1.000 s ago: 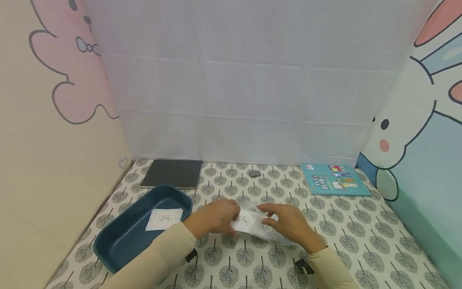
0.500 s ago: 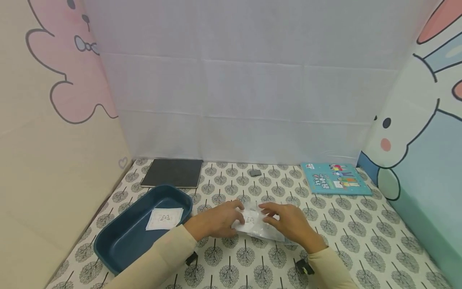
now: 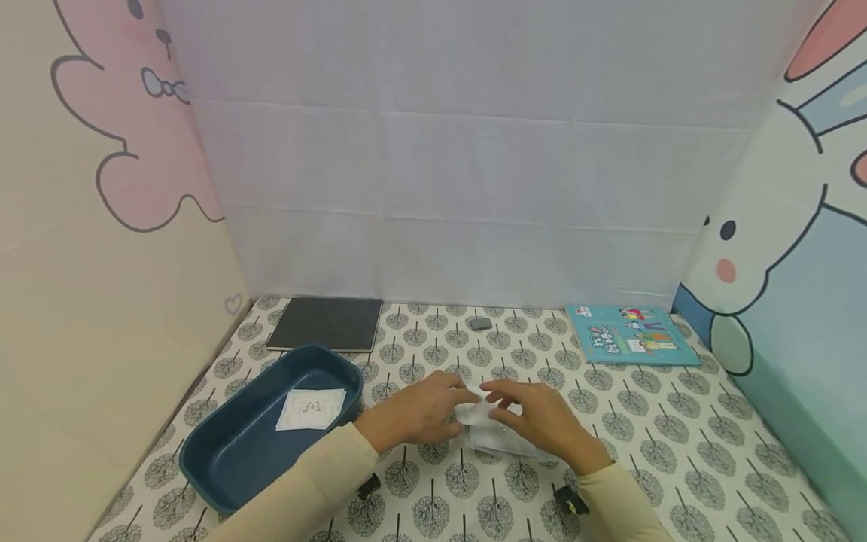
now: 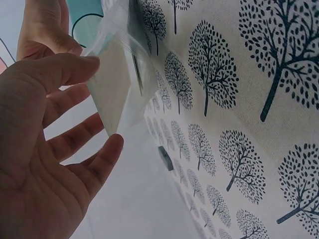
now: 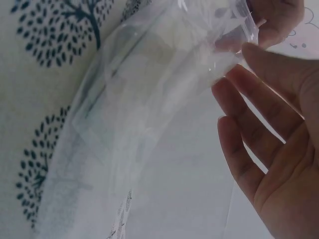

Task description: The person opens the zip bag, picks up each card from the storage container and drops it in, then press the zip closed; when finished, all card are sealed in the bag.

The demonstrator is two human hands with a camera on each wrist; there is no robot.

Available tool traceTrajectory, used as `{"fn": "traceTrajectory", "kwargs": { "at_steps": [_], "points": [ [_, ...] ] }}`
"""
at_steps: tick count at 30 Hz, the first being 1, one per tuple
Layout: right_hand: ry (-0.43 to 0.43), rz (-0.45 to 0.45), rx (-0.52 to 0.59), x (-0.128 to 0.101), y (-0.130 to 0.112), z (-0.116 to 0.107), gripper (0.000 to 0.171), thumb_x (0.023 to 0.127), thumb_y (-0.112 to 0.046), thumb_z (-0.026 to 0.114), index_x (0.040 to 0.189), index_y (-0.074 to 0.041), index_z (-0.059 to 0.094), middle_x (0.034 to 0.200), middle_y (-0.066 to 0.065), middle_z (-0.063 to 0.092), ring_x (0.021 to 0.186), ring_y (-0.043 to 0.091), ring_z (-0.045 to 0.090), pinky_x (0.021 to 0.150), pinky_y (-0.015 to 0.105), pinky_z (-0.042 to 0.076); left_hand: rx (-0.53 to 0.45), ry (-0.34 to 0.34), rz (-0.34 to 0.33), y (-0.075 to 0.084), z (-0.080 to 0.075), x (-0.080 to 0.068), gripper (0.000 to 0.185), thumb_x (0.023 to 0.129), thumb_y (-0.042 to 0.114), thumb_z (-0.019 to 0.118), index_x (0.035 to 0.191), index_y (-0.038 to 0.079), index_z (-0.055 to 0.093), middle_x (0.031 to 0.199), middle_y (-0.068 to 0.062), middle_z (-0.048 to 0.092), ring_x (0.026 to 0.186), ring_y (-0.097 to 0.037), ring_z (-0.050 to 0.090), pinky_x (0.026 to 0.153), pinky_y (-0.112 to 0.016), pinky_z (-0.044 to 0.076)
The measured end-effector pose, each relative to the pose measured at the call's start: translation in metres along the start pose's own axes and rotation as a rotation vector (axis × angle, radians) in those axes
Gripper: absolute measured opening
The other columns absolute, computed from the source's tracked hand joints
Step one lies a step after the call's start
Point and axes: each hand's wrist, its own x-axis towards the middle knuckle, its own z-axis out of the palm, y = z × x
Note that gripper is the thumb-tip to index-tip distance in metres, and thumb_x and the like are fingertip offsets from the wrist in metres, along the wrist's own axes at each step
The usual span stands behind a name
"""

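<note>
My left hand (image 3: 423,412) pinches a flat white card (image 4: 112,84) between thumb and fingers. The card sits partly inside a clear plastic bag (image 5: 139,109), seen around it in the left wrist view. At the bag's mouth my right hand (image 3: 542,421) pinches the plastic between thumb and fingertips. The bag hangs down from there, tilted, close over the patterned tablecloth. Something pale with a dark edge line shows through its plastic. Left of my hands, a similar white card (image 3: 310,410) with a small winged print lies in a dark blue basin (image 3: 244,452).
A black flat notebook (image 3: 327,325) lies at the back left, behind the basin. At the back right is a blue illustrated book (image 3: 633,336). A small grey block (image 3: 479,324) sits near the back wall. Printed cloth walls close in both sides and the back.
My left hand has shifted right toward my right hand, carrying the card further over the bag. The card's printed motif has gone out of sight. My right hand stays nearly in place.
</note>
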Motion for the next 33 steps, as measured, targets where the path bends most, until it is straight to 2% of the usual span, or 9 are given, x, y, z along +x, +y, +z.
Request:
{"fn": "traceTrajectory", "kwargs": {
  "at_steps": [3, 7, 11, 13, 17, 21, 24, 28, 33],
  "points": [
    [0.004, 0.004, 0.017, 0.0, -0.001, 0.0, 0.047, 0.087, -0.029, 0.078, 0.13, -0.015, 0.067, 0.109, -0.002, 0.073, 0.086, 0.011, 0.069, 0.068, 0.03, 0.053, -0.007, 0.01, 0.006, -0.001, 0.001, 0.001, 0.053, 0.091, 0.03, 0.073, 0.142, 0.022, 0.059, 0.132, -0.002, 0.059, 0.12, -0.019, 0.054, 0.1, -0.032, 0.047],
    [0.057, 0.031, 0.003, 0.001, -0.002, 0.003, 0.05, 0.082, -0.035, 0.081, 0.127, -0.017, 0.069, 0.114, -0.003, 0.072, 0.086, 0.013, 0.066, 0.066, 0.028, 0.051, -0.029, 0.032, 0.024, 0.001, 0.002, 0.001, 0.056, 0.092, 0.03, 0.073, 0.145, 0.021, 0.055, 0.136, -0.002, 0.057, 0.124, -0.018, 0.053, 0.104, -0.032, 0.044],
    [0.118, 0.05, -0.024, 0.002, -0.003, 0.006, 0.044, 0.078, -0.035, 0.083, 0.118, -0.017, 0.073, 0.111, -0.004, 0.072, 0.085, 0.014, 0.066, 0.066, 0.026, 0.05, -0.061, 0.048, 0.015, 0.006, 0.002, 0.001, 0.05, 0.092, 0.031, 0.074, 0.138, 0.019, 0.06, 0.138, -0.001, 0.056, 0.128, -0.017, 0.051, 0.107, -0.031, 0.042],
    [0.135, 0.062, -0.034, 0.002, -0.004, 0.007, 0.043, 0.076, -0.033, 0.085, 0.114, -0.017, 0.075, 0.109, -0.005, 0.073, 0.086, 0.014, 0.066, 0.067, 0.026, 0.051, -0.066, 0.059, -0.012, 0.008, 0.003, 0.001, 0.045, 0.091, 0.033, 0.075, 0.132, 0.019, 0.063, 0.139, 0.0, 0.056, 0.129, -0.017, 0.051, 0.105, -0.032, 0.043],
    [0.144, 0.077, -0.042, 0.003, -0.004, 0.005, 0.041, 0.075, -0.03, 0.086, 0.113, -0.017, 0.076, 0.105, -0.005, 0.074, 0.084, 0.013, 0.067, 0.066, 0.026, 0.052, -0.023, 0.103, -0.069, 0.004, 0.009, -0.002, 0.036, 0.094, 0.041, 0.071, 0.124, 0.022, 0.066, 0.133, 0.005, 0.058, 0.125, -0.015, 0.054, 0.098, -0.032, 0.049],
    [0.149, 0.081, -0.037, 0.004, -0.003, 0.002, 0.04, 0.077, -0.03, 0.085, 0.113, -0.015, 0.076, 0.103, -0.003, 0.075, 0.083, 0.016, 0.069, 0.068, 0.028, 0.053, 0.065, 0.138, -0.038, -0.004, 0.008, -0.009, 0.022, 0.099, 0.036, 0.065, 0.117, 0.025, 0.071, 0.121, 0.009, 0.063, 0.113, -0.013, 0.06, 0.092, -0.031, 0.051],
    [0.147, 0.09, -0.028, 0.003, -0.001, -0.001, 0.041, 0.078, -0.03, 0.083, 0.115, -0.015, 0.075, 0.103, -0.004, 0.075, 0.084, 0.016, 0.07, 0.07, 0.029, 0.054, 0.121, 0.138, -0.025, -0.013, 0.002, -0.017, 0.02, 0.098, 0.031, 0.066, 0.116, 0.026, 0.073, 0.116, 0.009, 0.066, 0.104, -0.012, 0.063, 0.087, -0.032, 0.053],
    [0.145, 0.097, -0.036, 0.001, 0.002, -0.005, 0.041, 0.08, -0.032, 0.082, 0.117, -0.015, 0.075, 0.105, -0.005, 0.075, 0.085, 0.015, 0.07, 0.068, 0.029, 0.053, 0.109, 0.128, -0.076, -0.032, -0.011, -0.035, 0.022, 0.095, 0.031, 0.07, 0.116, 0.023, 0.075, 0.114, 0.007, 0.068, 0.096, -0.015, 0.066, 0.083, -0.037, 0.054],
    [0.206, 0.053, -0.052, -0.001, 0.008, -0.01, 0.041, 0.077, -0.027, 0.085, 0.115, -0.015, 0.076, 0.097, -0.004, 0.076, 0.08, 0.016, 0.07, 0.061, 0.027, 0.052, 0.084, 0.125, -0.185, -0.06, -0.023, -0.067, 0.024, 0.094, 0.028, 0.071, 0.116, 0.022, 0.075, 0.119, 0.004, 0.068, 0.094, -0.019, 0.068, 0.075, -0.038, 0.055]
  ]
}}
